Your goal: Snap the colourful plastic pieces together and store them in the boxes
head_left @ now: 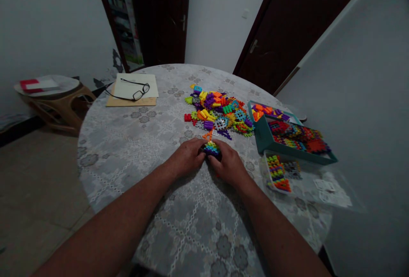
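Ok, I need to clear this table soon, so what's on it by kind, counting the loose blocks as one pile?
Glasses: 1
White sheet: 1
Tan folder: 1
Loose block pile: 1
Teal box: 1
Clear bag: 1
Block cluster, held by left hand and right hand: 1
Total: 7

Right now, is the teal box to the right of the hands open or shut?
Open: the teal box has no lid on top, and red, orange and multicoloured pieces show inside its walls.
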Tool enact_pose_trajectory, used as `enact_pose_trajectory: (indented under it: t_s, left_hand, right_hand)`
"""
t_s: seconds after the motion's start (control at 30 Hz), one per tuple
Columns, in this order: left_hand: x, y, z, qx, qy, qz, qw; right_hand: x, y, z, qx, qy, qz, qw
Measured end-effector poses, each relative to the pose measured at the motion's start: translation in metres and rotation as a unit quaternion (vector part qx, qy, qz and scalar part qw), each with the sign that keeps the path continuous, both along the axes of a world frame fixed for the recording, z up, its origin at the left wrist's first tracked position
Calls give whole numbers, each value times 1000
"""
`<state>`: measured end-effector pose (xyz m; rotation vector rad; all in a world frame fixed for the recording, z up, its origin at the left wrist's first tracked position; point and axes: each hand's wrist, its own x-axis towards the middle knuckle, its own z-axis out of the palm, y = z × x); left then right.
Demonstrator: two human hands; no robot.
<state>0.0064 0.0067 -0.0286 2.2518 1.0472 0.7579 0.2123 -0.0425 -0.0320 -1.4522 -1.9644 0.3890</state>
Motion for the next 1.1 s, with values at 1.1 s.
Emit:
enact_pose_trajectory:
  t_s: [1.1]
  left_hand:
    - [-8, 21, -10, -28, 34, 0, 999]
  right_hand:
    - [308, 5, 104, -144, -179, -528, 818]
